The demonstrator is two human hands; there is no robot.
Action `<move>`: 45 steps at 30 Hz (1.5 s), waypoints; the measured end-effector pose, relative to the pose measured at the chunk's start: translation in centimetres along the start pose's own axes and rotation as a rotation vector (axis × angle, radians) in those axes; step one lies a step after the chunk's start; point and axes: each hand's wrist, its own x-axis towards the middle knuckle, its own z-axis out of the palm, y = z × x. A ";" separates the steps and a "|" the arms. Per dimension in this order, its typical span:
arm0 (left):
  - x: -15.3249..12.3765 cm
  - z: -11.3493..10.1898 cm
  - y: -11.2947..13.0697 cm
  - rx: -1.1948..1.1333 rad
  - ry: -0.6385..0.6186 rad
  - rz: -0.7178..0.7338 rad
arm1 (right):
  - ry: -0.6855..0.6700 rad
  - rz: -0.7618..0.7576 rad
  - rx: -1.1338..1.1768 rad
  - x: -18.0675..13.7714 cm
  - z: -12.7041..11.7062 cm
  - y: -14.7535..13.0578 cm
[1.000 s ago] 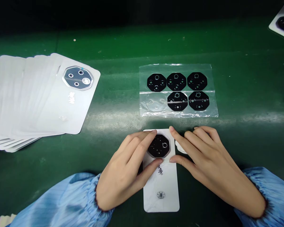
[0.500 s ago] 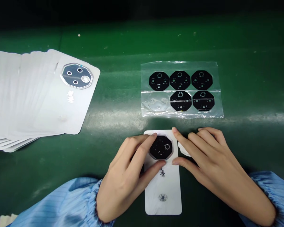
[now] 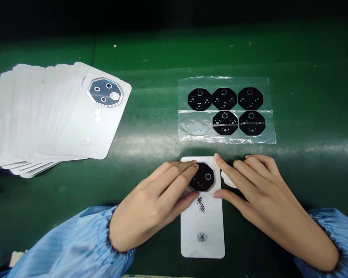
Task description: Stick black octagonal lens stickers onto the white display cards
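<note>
A white phone back panel [image 3: 203,227] lies upright in front of me, with dark characters and a round emblem on it. On its upper part sits a black octagonal camera sticker [image 3: 203,178], its left side covered by my fingers. My left hand [image 3: 153,204] rests its outstretched fingertips on the sticker, the thumb touching near its lower edge. Along the panel's right edge, my right hand [image 3: 255,193] lays its index fingertip at the top corner and its thumb lower down, spread apart. Its other fingers are bent. A white rounded piece [image 3: 227,179] shows partly beneath that hand.
A clear plastic sheet [image 3: 184,87] with several black octagonal stickers lies beyond the panel. At left, a fanned stack of white panels [image 3: 60,123] shows a silver octagonal camera area on top. Everything rests on the green mat [image 3: 150,96].
My left fingers have shifted slightly right, covering more of the sticker, and the thumb has drawn back. The right hand keeps its pose. The whole view has moved a little to the left.
</note>
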 end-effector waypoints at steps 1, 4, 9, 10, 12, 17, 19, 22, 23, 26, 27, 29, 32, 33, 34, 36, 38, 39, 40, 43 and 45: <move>0.0 -0.1 -0.3 -0.007 -0.024 0.002 | 0.007 0.006 0.011 0.0 0.1 0.1; 0.0 -0.1 -1.4 -0.034 -0.105 0.015 | 0.037 0.033 0.063 0.0 0.2 0.3; -0.3 0.6 -1.9 0.002 -0.113 0.038 | 0.222 0.167 0.271 0.1 0.4 -1.0; -0.4 0.8 -1.8 0.005 -0.083 0.044 | 0.236 0.172 0.292 0.1 0.4 -1.6; -0.7 1.2 -1.5 -0.004 -0.018 0.054 | 0.214 0.142 0.246 0.2 0.6 -2.8; -1.0 2.1 -1.2 -0.055 0.066 0.048 | 0.216 0.078 0.019 0.4 1.2 -4.1; -1.1 2.2 -1.3 -0.070 0.079 0.054 | 0.227 0.059 -0.028 0.5 1.2 -4.1; -1.2 2.1 -1.3 -0.090 0.090 0.060 | 0.207 0.042 -0.129 0.6 0.8 -3.9; -1.2 2.1 -1.3 -0.099 0.087 0.060 | 0.195 0.037 -0.160 0.6 0.6 -3.8; -1.3 2.0 -1.4 -0.114 0.077 0.057 | 0.159 0.024 -0.234 0.8 -0.2 -3.9; -1.2 2.0 -1.4 -0.114 0.075 0.055 | 0.146 0.021 -0.258 0.9 -0.4 -4.0; -1.2 2.1 -1.4 -0.110 0.074 0.052 | 0.124 0.018 -0.310 1.1 -0.8 -4.1; -1.2 2.1 -1.4 -0.106 0.071 0.048 | 0.110 0.014 -0.390 1.6 -1.2 -4.5; -1.2 2.1 -1.4 -0.104 0.069 0.047 | 0.106 0.014 -0.414 1.7 -1.2 -4.6; -1.3 2.0 -1.4 -0.101 0.069 0.047 | 0.102 0.015 -0.434 1.9 -1.3 -4.8; -1.3 2.0 -1.4 -0.098 0.070 0.047 | 0.083 0.017 -0.457 2.1 -1.4 -5.1; -1.3 2.1 -1.3 -0.095 0.066 0.046 | 0.080 0.004 -0.476 2.2 -1.5 -5.3; -1.3 2.1 -1.3 -0.094 0.063 0.044 | 0.079 -0.015 -0.491 2.3 -1.5 -5.4; -1.3 2.1 -1.3 -0.092 0.062 0.043 | 0.080 -0.037 -0.512 2.3 -1.6 -5.5; -1.2 2.1 -1.2 -0.085 0.062 0.042 | 0.047 -0.074 -0.592 2.5 -1.7 -5.8; -1.2 2.0 -1.1 -0.086 0.064 0.040 | -0.012 -0.066 -0.625 2.6 -1.7 -6.0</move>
